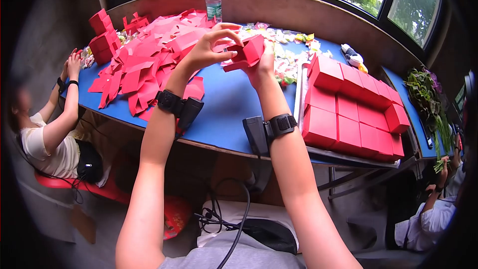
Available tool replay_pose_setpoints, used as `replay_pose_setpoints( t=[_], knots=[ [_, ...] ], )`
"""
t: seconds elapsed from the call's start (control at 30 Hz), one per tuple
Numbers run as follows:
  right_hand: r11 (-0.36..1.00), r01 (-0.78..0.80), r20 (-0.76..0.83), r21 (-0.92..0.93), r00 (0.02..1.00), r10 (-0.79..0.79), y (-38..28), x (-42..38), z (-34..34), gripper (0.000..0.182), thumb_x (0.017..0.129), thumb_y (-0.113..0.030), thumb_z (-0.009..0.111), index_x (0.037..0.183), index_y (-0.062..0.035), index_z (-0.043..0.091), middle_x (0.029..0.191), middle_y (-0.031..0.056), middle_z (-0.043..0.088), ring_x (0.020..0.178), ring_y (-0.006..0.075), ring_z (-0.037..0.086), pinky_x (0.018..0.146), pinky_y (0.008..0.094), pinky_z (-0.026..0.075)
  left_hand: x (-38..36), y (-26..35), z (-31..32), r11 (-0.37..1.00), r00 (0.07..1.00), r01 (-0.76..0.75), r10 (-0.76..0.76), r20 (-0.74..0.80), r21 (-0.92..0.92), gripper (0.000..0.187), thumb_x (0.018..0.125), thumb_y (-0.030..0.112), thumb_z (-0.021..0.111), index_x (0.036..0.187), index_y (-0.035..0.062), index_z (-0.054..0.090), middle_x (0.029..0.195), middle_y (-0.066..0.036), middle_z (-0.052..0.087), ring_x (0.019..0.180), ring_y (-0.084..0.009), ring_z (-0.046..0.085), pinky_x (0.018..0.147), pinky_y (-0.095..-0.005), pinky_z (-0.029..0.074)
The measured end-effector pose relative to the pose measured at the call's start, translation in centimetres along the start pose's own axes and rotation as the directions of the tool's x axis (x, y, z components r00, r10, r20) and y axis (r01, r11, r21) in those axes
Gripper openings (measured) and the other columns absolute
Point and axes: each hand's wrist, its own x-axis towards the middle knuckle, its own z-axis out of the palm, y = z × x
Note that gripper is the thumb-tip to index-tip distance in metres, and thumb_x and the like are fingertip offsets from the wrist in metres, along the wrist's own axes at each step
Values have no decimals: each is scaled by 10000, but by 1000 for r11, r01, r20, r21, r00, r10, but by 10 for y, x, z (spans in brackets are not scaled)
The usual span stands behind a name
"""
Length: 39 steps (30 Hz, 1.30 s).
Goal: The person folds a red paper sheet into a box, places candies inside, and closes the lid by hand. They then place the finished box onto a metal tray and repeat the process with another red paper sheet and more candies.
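A small red paper box (255, 50) is held up over the blue table, its open side turned to the left. My right hand (263, 67) is closed around its right side and underside. From the left, the curved thumb and fingertips of my left hand (211, 47) meet the open side and its flaps. The inside of the box is dark, and its contents cannot be made out. Beyond my hands lie many small wrapped candies (286, 52). To the left of my left hand spreads a large heap of flat red paper pieces (142, 67).
A tray (301, 97) packed with closed red boxes (348, 109) stands on the right of the blue table (224, 114). At the back is a water bottle (213, 5). More red boxes (103, 45) are stacked beside a person at the left. Leafy plants (423, 89) lie far right.
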Motion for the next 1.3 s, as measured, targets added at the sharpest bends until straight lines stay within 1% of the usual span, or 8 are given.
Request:
replay_pose_setpoints(
  t=[0.4, 0.67, 0.83, 1.0, 1.07, 1.2, 1.23, 1.3],
  knots=[
    [979, -201, 170, 40, 967, 192, 5, 1, -9, 446, 922, -439, 312, 1189, -123, 478, 1103, 83, 567, 994, 231, 569, 758, 389, 519, 2, 10, 16, 788, 964, -263, 237, 120, 557, 553, 707, 143, 681, 1215, 127, 460, 1455, -111, 237, 1325, -309, 262, 1046, -413, 291],
    [938, -320, 249, 129, 927, 282, 14, 4, -18, 417, 908, -443, 408, 1161, -121, 488, 1021, 72, 581, 810, 169, 612, 527, 231, 522, -3, 15, 11, 963, 968, -42, -27, 248, 268, 731, 740, 190, 657, 1385, 164, 314, 1443, -125, 240, 1329, -293, 248, 1045, -400, 280],
    [855, -506, 238, -109, 822, 517, 7, 3, -19, 752, 840, -679, 241, 1154, -34, 468, 851, 123, 571, 568, 155, 512, 417, 202, 435, -11, 23, -5, 956, 919, 257, -286, 272, 140, 857, 709, 281, 750, 1394, 105, 267, 1322, -180, 370, 1224, -275, 383, 1013, -379, 327],
    [794, -510, 219, -329, 777, 590, 7, 4, -21, 995, 776, -780, 115, 1060, 110, 458, 812, 204, 617, 473, 106, 448, 376, 191, 338, -16, -11, -24, 902, 967, 91, -181, 179, 422, 760, 622, 204, 819, 1230, -2, 412, 1155, -135, 524, 1114, -203, 481, 858, -336, 469],
    [779, -514, 196, -358, 774, 601, 5, -1, -14, 937, 787, -769, 119, 1037, 54, 491, 734, 188, 615, 457, 102, 444, 366, 198, 321, -16, -6, -26, 880, 847, 475, -462, 262, 15, 750, 602, 123, 822, 1226, 0, 423, 1118, -125, 549, 1044, -169, 525, 803, -315, 497],
    [419, -160, -93, -894, 980, 177, 10, -5, 1, 776, 840, -694, 260, 1006, -1, 567, 599, 145, 574, 415, 153, 460, 394, 251, 387, -19, -13, -28, 918, 898, 314, -370, 239, 241, 805, 583, 40, 806, 1270, 2, 387, 1056, -97, 587, 948, -152, 571, 786, -318, 505],
    [248, 117, 51, -962, 965, -257, 13, -3, -2, 653, 843, -567, 375, 1048, 30, 542, 671, 176, 589, 493, 235, 506, 492, 335, 431, -19, -3, -28, 899, 865, 365, -424, 270, 242, 718, 559, 153, 828, 1126, -1, 417, 907, -137, 618, 782, -210, 630, 694, -308, 515],
    [-177, 478, 440, -860, 521, -731, 11, -8, 6, 382, 765, -213, 593, 1061, 23, 540, 795, 202, 578, 712, 349, 555, 689, 438, 472, -20, -19, -13, 911, 936, 100, -222, 272, 400, 748, 547, 158, 829, 1146, -7, 412, 975, -155, 598, 870, -225, 607, 752, -321, 498]
  ],
)
